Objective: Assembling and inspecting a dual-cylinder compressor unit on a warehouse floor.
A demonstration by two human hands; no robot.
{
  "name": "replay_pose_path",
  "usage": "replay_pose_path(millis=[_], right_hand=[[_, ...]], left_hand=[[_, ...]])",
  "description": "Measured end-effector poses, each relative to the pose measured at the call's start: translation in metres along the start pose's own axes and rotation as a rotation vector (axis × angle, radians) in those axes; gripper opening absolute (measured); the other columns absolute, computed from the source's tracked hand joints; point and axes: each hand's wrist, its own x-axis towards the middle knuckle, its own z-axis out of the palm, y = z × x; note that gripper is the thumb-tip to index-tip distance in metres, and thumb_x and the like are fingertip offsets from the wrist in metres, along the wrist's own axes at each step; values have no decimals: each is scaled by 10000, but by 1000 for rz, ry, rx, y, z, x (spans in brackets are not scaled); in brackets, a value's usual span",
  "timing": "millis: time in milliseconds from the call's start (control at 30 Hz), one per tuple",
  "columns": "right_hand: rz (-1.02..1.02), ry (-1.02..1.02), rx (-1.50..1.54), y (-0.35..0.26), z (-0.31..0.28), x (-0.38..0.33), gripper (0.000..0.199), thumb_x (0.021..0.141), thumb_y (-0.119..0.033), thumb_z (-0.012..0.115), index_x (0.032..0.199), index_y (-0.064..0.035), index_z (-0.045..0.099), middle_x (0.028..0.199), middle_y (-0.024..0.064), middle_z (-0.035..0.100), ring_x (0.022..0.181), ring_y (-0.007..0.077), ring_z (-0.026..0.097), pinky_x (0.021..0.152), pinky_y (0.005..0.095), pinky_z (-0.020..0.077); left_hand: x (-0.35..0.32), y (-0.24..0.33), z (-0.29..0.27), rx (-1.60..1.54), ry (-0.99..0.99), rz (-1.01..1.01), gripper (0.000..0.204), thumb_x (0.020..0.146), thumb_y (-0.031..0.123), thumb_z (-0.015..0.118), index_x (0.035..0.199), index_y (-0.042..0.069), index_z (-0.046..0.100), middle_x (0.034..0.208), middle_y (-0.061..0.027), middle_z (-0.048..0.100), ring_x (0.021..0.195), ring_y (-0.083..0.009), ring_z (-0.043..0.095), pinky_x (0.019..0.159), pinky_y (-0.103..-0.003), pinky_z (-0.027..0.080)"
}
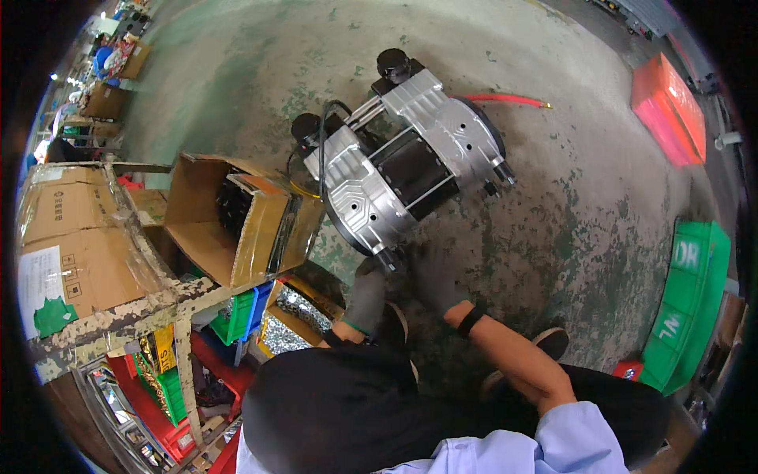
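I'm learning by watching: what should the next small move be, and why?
Probably bring the left hand onto the black fitting to steady the silver machine: that hand is right beside the fitting, and the right hand is close by too.

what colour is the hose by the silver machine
The hose is red, seen best in the head view.

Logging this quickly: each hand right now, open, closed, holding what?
Left grey-gloved hand: near the black cylindrical fitting of the silver metal machine; grip cannot be told.
Right grey-gloved hand: blurred; open or closed cannot be told.
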Motion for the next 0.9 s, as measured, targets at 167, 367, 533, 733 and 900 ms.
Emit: replay_pose_path(millis=[167, 367, 533, 733, 900], right_hand=[[-205, 197, -19, -18, -9, -7, 374, 809, -229, 611, 1128, -50, 538, 1067, 200, 544, 913, 358, 570, 693, 466, 456], [-78, 49, -66, 2, 2, -1, 441, 830, -282, 608, 1180, -29, 517, 1094, 207, 541, 888, 350, 580, 712, 487, 458], [-174, 306, -150, -27, -12, -11, 464, 837, -304, 589, 1186, -11, 505, 1091, 209, 537, 967, 355, 562, 750, 482, 462], [-143, 133, -73, -10, -1, -6, 452, 825, -261, 589, 1184, 2, 509, 1080, 215, 534, 1025, 371, 538, 795, 481, 457], [-163, 321, -38, 4, 1, 3, 409, 786, -196, 622, 1137, -1, 543, 1019, 217, 563, 928, 361, 575, 743, 464, 475]], left_hand=[[8, 3, -17, 1342, -66, 592, 268, 870, 115, 553, 1120, 41, 616, 1036, -150, 653, 918, -273, 646, 756, -365, 533], [17, -20, -32, 742, -57, 521, 258, 918, 131, 506, 1133, 30, 607, 977, -202, 646, 877, -364, 631, 732, -402, 524], [19, -4, -25, 992, -63, 416, 248, 897, 96, 508, 1110, 37, 621, 971, -201, 642, 870, -356, 630, 741, -401, 527], [6, 3, -15, 1316, -90, 812, 233, 917, 147, 520, 1092, 17, 603, 929, -170, 637, 819, -318, 620, 725, -383, 514], [51, -57, -36, 671, -60, 214, 289, 847, 155, 603, 1112, 41, 624, 1001, -163, 644, 959, -316, 619, 801, -406, 480]])
